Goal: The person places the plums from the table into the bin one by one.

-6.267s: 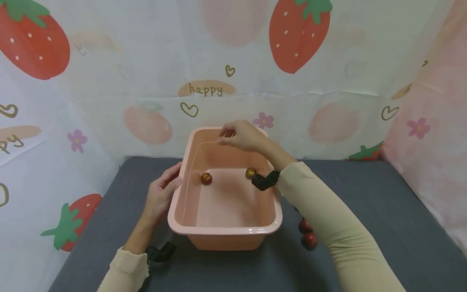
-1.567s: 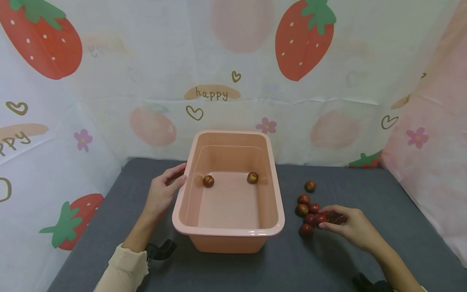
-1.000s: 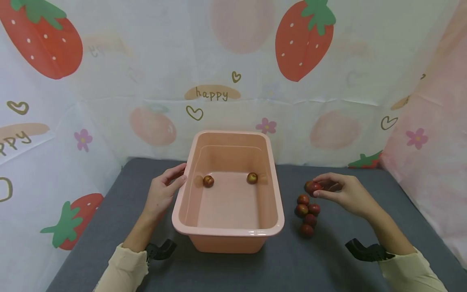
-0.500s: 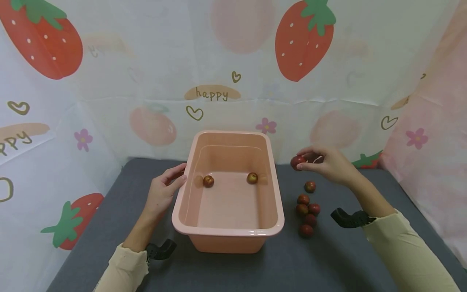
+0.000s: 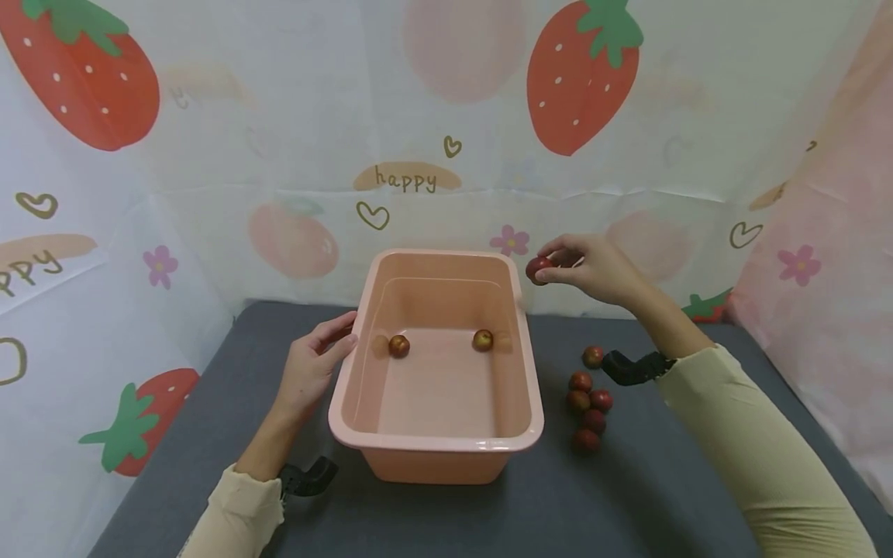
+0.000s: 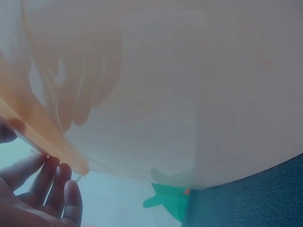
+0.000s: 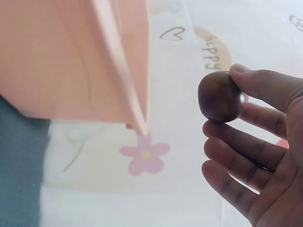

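My left hand holds the left rim of a pink plastic basin, thumb near the edge and fingertips against the rim's outside in the left wrist view. In my right hand, raised just off the basin's back right corner, a dark red plum is pinched between thumb and fingertips. The right wrist view shows this plum beside the basin's rim, with the other fingers spread below it. Inside the basin lie two brownish plums, one plum at the left and another plum at the right.
Several more plums lie in a loose cluster on the dark grey table, right of the basin. A single plum sits behind them. A printed strawberry curtain stands behind and at both sides.
My right hand has picked a plum from the cluster, lifted it and carried it back and left towards the basin's corner. The left hand has stayed on the rim.
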### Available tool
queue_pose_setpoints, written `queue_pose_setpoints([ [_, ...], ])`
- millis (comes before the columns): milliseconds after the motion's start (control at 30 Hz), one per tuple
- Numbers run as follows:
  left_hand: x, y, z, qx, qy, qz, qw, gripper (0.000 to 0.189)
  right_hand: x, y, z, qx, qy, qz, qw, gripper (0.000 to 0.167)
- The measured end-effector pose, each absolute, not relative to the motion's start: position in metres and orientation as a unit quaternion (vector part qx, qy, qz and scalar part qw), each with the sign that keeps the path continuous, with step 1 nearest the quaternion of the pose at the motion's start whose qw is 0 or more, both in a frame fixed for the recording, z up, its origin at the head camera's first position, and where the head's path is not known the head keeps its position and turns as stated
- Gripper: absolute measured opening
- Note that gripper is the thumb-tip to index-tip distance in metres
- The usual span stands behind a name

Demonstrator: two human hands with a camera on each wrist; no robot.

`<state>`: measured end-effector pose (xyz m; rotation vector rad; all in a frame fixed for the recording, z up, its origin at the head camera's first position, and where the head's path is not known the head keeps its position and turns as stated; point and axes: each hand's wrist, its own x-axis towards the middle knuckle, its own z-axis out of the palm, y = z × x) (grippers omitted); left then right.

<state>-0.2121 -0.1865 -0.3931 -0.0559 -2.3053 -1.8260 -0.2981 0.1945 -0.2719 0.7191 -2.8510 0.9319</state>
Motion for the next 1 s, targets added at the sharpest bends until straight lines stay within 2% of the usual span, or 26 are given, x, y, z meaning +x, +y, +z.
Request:
queue_pose_setpoints([
  [400, -0.213, -0.185, -0.394, -0.024, -0.776, -0.621, 0.107, 0.043, -0.32, 0.147, -0.255, 0.233, -0.921, 0.311, 0.008, 0.035],
  [767, -0.212, -0.186, -0.395, -0.032, -0.764, -0.634, 0.114, 0.042, -0.341, 0.103, -0.266, 0.232, -0.928, 0.292, -0.015, 0.035],
  [1000, -0.211, -0.185, -0.394, -0.032, -0.767, -0.631, 0.111, 0.043, -0.348, 0.084, -0.283, 0.21, -0.93, 0.297, -0.054, 0.034],
])
